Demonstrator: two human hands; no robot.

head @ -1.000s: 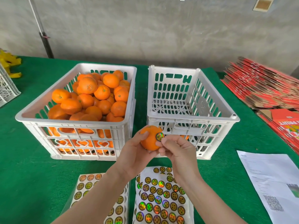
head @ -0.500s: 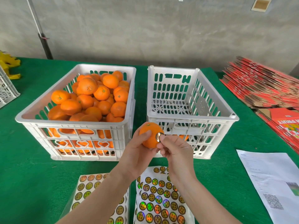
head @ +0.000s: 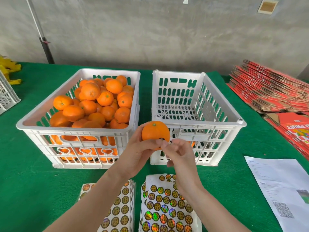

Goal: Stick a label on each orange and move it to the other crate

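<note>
My left hand (head: 137, 151) grips an orange (head: 154, 131) in front of the gap between the two crates. A round dark label (head: 161, 139) sits on the orange's lower side, half hidden by my fingers. My right hand (head: 179, 152) touches the orange at the label with its fingertips. The left white crate (head: 33, 128) is piled with oranges (head: 100, 104). The right white crate (head: 240, 122) looks nearly bare inside, with a bit of orange fruit visible through its front wall. Sheets of round labels (head: 160, 208) lie on the green table below my hands.
A second stack of label sheets (head: 120, 206) lies to the left of the first. A printed paper (head: 280, 191) lies at the right. Flattened red cartons (head: 267, 91) are stacked at the far right. Another white crate (head: 6, 96) stands at the left edge.
The orange has been turned so the label now faces down toward my fingers. My right fingertips moved from holding the label's edge to pressing at it on the fruit.
</note>
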